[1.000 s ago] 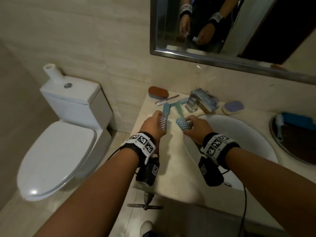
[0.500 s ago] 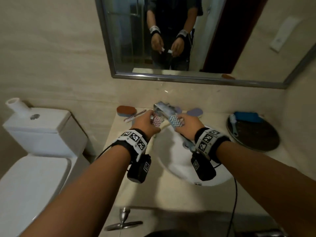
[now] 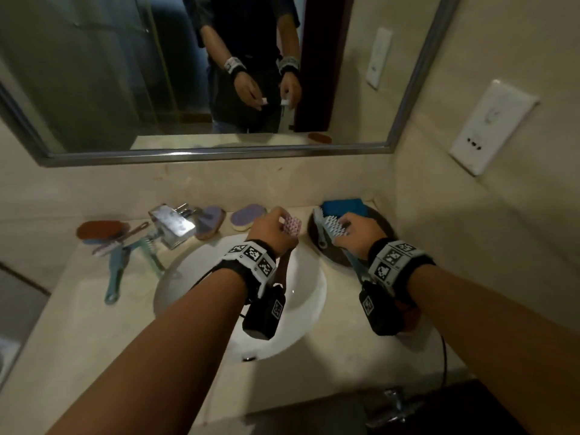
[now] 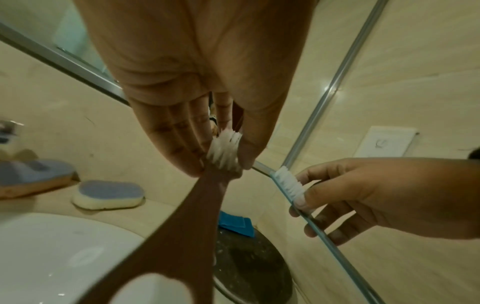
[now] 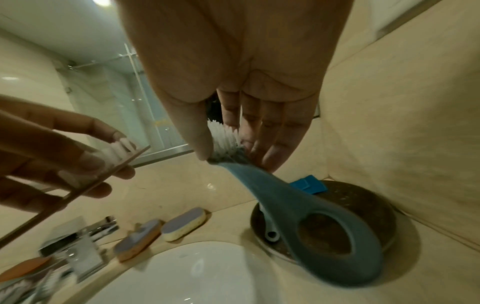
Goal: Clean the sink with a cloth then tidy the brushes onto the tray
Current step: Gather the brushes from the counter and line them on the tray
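Observation:
My left hand [image 3: 281, 226] pinches the bristle head of a brown-handled brush [image 4: 187, 226] above the sink's far rim. Its white bristles [image 4: 224, 152] sit between thumb and fingers. My right hand [image 3: 345, 230] pinches the head of a blue-grey brush [image 5: 324, 226] with a loop handle, held over the dark round tray [image 3: 387, 227]. On the tray lie a folded blue cloth [image 3: 345, 207] and a light-handled brush [image 3: 320, 229]. The white sink [image 3: 301, 296] is below my wrists.
A chrome faucet [image 3: 172, 226] stands at the back left of the sink, with two purple sponges [image 3: 248, 216] beside it. Several more brushes [image 3: 114, 271] lie on the counter at the left. The mirror and a side wall with a socket plate [image 3: 492, 127] close in the tray corner.
Both hands lifted brushes from the left counter and carried them right across the sink. The right hand now hangs over the tray, and the view has turned right.

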`<state>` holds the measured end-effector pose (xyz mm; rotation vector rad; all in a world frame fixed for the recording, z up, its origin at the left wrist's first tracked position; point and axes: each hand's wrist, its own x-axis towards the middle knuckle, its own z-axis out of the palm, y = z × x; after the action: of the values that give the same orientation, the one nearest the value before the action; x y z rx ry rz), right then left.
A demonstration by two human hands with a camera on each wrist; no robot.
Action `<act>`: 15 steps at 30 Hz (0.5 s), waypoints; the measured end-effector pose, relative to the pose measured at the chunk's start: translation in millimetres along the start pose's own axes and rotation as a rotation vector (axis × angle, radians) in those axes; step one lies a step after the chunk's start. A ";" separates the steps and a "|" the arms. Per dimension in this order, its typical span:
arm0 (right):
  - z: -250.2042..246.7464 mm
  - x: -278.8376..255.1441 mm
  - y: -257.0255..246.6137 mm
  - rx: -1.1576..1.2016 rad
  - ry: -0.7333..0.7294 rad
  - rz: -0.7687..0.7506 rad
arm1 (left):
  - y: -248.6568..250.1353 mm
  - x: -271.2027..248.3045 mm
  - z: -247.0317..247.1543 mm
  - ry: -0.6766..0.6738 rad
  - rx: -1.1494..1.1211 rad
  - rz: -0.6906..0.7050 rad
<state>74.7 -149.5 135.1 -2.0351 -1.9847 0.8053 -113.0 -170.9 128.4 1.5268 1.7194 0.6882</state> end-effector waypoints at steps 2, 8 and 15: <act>-7.2 12.1 18.1 0.008 0.001 0.021 | 6.4 11.8 15.8 -0.040 -0.001 -0.013; -8.8 55.0 48.9 0.027 -0.031 0.104 | 5.5 62.9 43.5 -0.077 0.081 -0.032; -6.2 116.3 62.0 0.028 0.001 0.188 | 5.7 136.4 75.7 -0.110 0.057 -0.076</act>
<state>126.6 -40.8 81.1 -2.2295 -1.7905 0.8626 -53.7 -41.1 65.1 1.5005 1.7173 0.5108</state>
